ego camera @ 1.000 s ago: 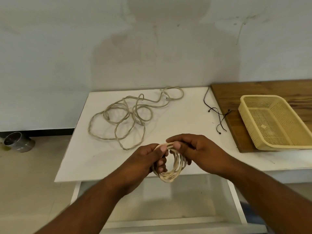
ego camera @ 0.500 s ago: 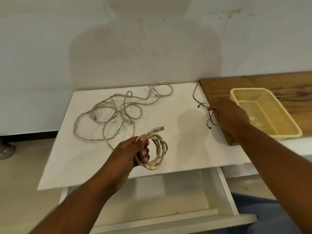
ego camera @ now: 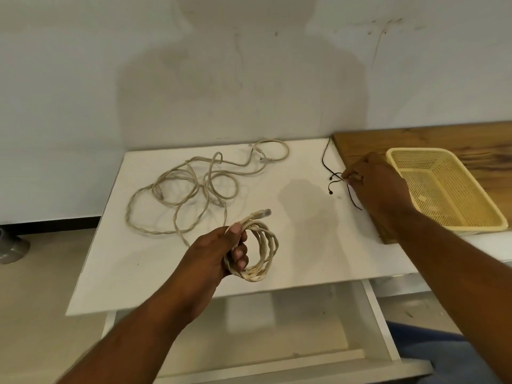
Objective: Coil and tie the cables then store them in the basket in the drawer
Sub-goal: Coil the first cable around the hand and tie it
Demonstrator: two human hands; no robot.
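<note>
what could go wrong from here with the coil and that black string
The coiled cable is untied, held only by the left hand; loops may spring loose. The right hand is pinching thin black strings that lie tangled together, so it might lift several at once.

Right hand (ego camera: 379, 187) hides part of the black ties (ego camera: 333, 177); drawer (ego camera: 277, 328) front and both forearms run off the bottom edge
</note>
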